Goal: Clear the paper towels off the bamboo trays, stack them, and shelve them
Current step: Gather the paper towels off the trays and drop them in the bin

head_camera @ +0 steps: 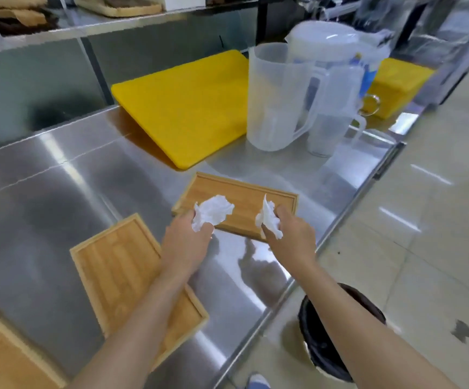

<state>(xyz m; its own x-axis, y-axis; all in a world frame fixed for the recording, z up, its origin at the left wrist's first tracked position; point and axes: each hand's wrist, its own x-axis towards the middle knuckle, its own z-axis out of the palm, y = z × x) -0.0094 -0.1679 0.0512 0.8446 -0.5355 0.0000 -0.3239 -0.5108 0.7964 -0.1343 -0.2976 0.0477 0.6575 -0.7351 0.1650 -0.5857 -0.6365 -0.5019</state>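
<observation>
Here the clearing step is in hand: the left hand [184,242] has its grip closed on a crumpled paper towel [212,213], and the right hand [293,237] pinches a second towel [268,220], both just above the near edge of the far bamboo tray [244,197]. Two more trays [121,265] lie bare on the steel surface [45,192]. Next, likely, the wads go into the dark bin [331,343] below the right forearm, then stacking begins.

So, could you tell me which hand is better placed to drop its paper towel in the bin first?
The right hand, probably. The bin sits on the floor past the counter's right edge, below that arm; the left hand hovers further in over the counter.
</observation>
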